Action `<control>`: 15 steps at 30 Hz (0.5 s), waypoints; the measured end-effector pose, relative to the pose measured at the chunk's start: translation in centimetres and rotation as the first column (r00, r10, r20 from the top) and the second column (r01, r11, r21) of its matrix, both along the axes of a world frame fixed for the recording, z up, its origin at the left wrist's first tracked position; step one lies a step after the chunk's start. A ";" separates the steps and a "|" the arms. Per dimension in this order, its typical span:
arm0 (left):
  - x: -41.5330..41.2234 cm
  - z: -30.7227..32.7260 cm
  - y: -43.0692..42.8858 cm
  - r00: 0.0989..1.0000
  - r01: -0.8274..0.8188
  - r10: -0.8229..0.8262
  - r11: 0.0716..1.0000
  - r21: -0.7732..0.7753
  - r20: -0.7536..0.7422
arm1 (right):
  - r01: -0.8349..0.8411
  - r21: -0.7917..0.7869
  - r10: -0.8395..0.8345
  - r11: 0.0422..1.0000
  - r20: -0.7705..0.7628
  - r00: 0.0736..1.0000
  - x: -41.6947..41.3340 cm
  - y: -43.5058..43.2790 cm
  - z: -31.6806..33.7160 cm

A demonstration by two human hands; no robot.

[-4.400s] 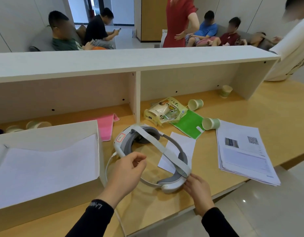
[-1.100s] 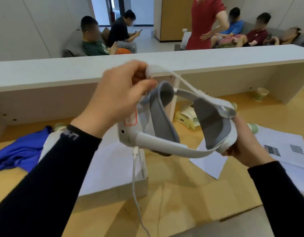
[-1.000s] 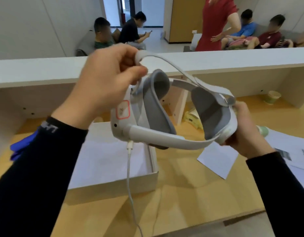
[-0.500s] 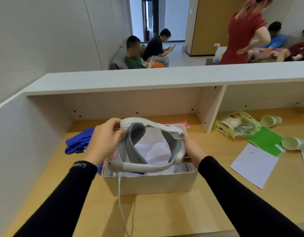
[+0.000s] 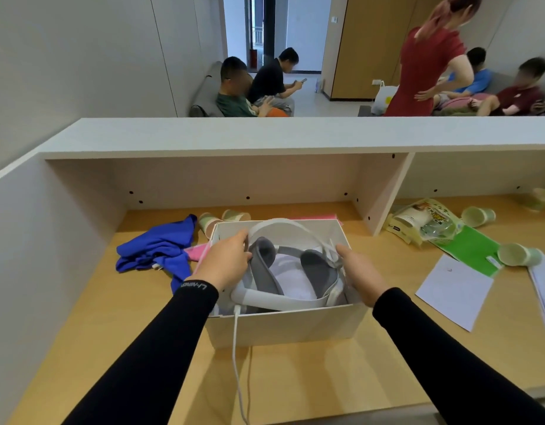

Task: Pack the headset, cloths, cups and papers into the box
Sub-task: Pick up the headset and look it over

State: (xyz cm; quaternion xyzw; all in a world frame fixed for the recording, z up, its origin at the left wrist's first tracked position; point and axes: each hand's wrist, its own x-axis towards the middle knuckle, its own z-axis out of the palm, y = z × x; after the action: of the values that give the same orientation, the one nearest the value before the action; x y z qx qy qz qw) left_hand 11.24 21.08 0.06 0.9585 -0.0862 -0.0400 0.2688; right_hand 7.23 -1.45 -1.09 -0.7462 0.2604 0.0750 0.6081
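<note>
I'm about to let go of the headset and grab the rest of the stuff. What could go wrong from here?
1. The headset's white cable hangs over the box's front wall onto the desk; it could snag a sleeve or get pinched.
2. The headset fills most of the box, with both hands, left and right, on it, so the cups, blue cloth and papers may not fit unless it sits flat.

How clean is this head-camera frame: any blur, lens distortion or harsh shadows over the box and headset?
Head view: the headset, box and both hands (left hand, right hand) are sharp; wide-angle bending curves the shelf edge; light is soft and even, with only faint shadows under the box; background faces are blurred, and the far-right cup is soft.
</note>
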 end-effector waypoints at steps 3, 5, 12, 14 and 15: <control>-0.7 0.5 1.9 0.996 -0.080 0.079 0.997 0.003 0.050 | 0.009 -0.198 0.014 0.980 0.114 0.993 -1.4 -0.7 0.7; -1.7 0.1 4.1 0.960 -0.251 0.258 0.965 -0.068 0.109 | 0.036 -0.298 -0.003 0.954 0.108 0.994 -2.5 -1.7 0.8; -7.3 -3.7 5.4 0.897 -0.352 0.259 0.908 -0.225 -0.358 | -0.100 -0.096 0.074 0.990 -0.241 0.968 -3.2 -2.8 -2.7; -7.1 -4.0 4.6 0.901 -0.386 0.296 0.880 -0.276 -0.316 | -0.091 -0.086 0.073 0.992 -0.195 0.978 -2.9 -2.9 -3.5; -7.1 -4.2 4.3 0.902 -0.404 0.339 0.881 -0.246 -0.267 | -0.086 -0.072 0.072 0.994 -0.182 0.981 -3.0 -2.9 -3.6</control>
State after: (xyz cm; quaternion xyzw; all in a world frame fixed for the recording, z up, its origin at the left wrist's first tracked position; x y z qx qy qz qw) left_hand 4.15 25.34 -4.12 0.8959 0.1248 -0.0780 0.4192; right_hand 4.26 -4.37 -4.67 -0.7698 0.2870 0.1554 0.5486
